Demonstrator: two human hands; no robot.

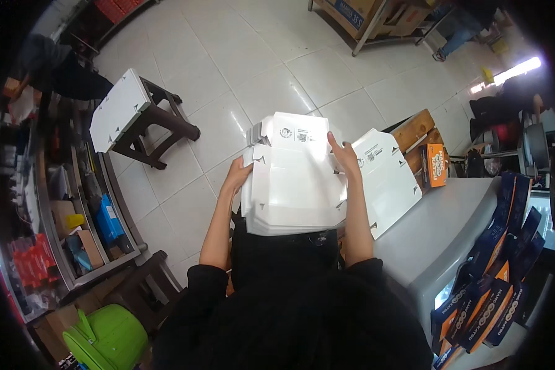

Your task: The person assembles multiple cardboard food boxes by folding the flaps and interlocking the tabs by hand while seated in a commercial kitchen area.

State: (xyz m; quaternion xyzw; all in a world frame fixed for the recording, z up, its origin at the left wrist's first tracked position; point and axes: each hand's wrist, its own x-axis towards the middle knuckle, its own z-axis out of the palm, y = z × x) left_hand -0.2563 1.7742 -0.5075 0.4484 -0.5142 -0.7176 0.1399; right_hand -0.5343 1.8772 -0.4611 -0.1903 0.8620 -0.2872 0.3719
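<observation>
A stack of flat white cardboard box blanks (296, 185) lies over my lap, with slots and small flaps along the edges. Dark print and a square code mark its far end. My left hand (235, 176) grips the stack's left edge, thumb on top. On the opposite edge, my right hand (344, 155) holds the blanks with its thumb raised near the far corner; the undersides of both hands' fingers are partly hidden. Beside my right forearm lies another white blank (385, 182), apart from the stack.
A dark stool (179, 126) at the left bears more white blanks (122, 111). An orange box (436, 165) stands by a grey-white table (444, 206). Navy and orange boxes (487, 308) pile up at the right. Metal shelving (98, 271) and a green bucket (114, 339) are left. Other people stand around the edges.
</observation>
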